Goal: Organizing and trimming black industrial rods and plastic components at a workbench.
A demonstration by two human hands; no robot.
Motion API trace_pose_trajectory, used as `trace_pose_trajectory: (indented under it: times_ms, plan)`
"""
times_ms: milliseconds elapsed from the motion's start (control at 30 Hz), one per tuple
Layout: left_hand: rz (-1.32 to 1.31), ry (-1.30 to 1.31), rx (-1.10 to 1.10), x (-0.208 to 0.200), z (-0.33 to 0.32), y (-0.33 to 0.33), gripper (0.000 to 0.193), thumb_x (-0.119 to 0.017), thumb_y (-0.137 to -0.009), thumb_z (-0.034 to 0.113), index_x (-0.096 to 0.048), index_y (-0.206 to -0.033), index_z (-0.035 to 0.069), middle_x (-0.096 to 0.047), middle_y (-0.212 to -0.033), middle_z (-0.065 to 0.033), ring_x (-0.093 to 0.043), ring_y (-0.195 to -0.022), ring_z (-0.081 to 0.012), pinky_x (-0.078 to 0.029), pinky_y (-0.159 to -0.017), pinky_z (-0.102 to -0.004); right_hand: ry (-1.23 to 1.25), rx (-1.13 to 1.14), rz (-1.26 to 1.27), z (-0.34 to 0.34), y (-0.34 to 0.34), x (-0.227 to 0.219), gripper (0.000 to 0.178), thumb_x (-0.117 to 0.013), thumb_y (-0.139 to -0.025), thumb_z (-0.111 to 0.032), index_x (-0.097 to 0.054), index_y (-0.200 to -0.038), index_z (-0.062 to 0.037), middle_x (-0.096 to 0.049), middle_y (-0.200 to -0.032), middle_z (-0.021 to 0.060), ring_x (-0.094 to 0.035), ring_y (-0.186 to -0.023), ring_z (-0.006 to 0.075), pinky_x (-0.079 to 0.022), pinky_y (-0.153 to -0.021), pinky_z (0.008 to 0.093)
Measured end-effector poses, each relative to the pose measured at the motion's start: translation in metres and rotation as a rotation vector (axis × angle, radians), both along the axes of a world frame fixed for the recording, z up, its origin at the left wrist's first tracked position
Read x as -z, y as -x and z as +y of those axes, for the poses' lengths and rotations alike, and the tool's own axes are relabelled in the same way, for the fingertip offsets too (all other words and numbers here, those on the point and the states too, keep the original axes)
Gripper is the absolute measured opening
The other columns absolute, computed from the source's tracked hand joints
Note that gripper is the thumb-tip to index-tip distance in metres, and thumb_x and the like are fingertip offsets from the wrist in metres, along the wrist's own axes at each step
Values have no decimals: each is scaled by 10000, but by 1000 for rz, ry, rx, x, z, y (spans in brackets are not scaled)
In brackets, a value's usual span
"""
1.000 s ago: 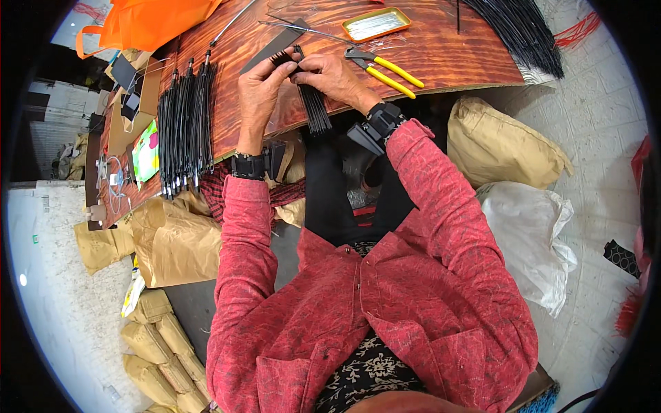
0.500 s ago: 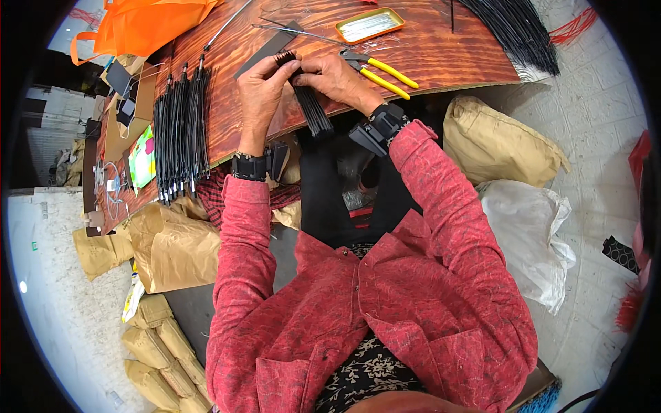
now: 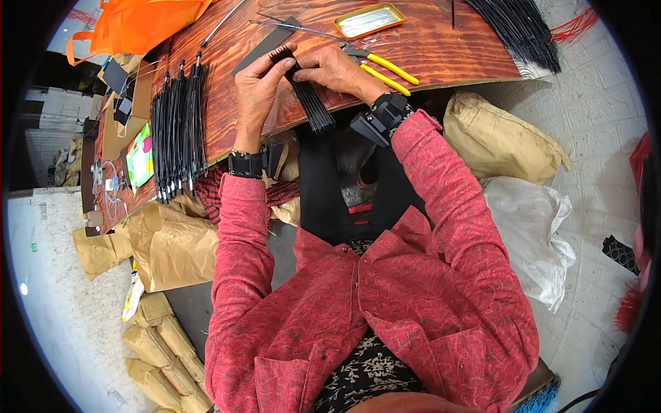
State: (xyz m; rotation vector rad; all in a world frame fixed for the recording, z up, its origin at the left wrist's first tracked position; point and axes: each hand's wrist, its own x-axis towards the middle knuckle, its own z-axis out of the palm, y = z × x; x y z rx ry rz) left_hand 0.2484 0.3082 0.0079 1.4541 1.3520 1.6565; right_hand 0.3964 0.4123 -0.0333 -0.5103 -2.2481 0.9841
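Observation:
My left hand point(image 3: 258, 88) is closed around a flat bundle of thin black cables point(image 3: 311, 107), with the thumb pressed across it. The upper ends fan out in a row above my fingers, while the other ends hang down past the table's front edge. Right beside the bundle, my right hand point(image 3: 337, 71) has its fingers curled and pinched together at the bundle's side. Whatever is between those fingertips is too small to make out. Yellow-handled pliers point(image 3: 385, 72) lie on the table just beyond my right hand.
On the wooden table point(image 3: 454, 58) are a small tray of thin silvery pieces point(image 3: 370, 20), a dark flat bar point(image 3: 265, 47), several black cable bundles point(image 3: 180, 131) and an orange bag point(image 3: 141, 27). Another black bundle point(image 3: 516, 31) hangs over the right edge. Paper sacks point(image 3: 506, 138) stand below.
My right hand has shifted slightly right and up, uncovering more of the bundle. My left hand still grips it, and the ends now look more fanned out.

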Motion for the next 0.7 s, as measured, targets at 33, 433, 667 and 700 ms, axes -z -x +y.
trace_pose_trajectory:
  times_ms: [33, 433, 667, 700]
  plan:
    - [-4, -3, -4, 0, 0, -1, 224, -702, -900, 33, -730, -1118, -11, -739, -1031, -57, -661, -945, -107, -524, -846, -241, -5, -4, -21, 1, 0, -1, 234, -713, -875, -253, -730, -958, -35, -676, -745, 119, -607, -654, 172, -477, -635, 325]
    - [21, -19, -50, 1, 11, -7, 184, -703, -893, 23, -731, -1064, -39, -745, -987, -68, -666, -893, -102, -526, -824, -242, -234, 95, 22, -1, -15, 1, 283, -726, -828, -363, -750, -965, -116, -697, -808, 139, -650, -764, 352, -516, -735, 445]
    - [-33, -32, -66, 6, 14, 4, 170, -691, -897, 11, -726, -1053, -44, -742, -959, -59, -662, -870, -97, -524, -806, -237, -588, 355, 11, 11, -95, 4, 263, -681, -880, -311, -725, -1027, -98, -705, -933, 104, -648, -865, 327, -518, -784, 439]
    - [-31, -28, -66, 6, 17, 3, 166, -689, -897, 9, -725, -1050, -45, -740, -955, -57, -662, -867, -97, -524, -804, -237, -577, 330, -42, 18, -100, 5, 263, -677, -883, -325, -732, -1019, -106, -707, -952, 96, -648, -879, 321, -519, -790, 443]
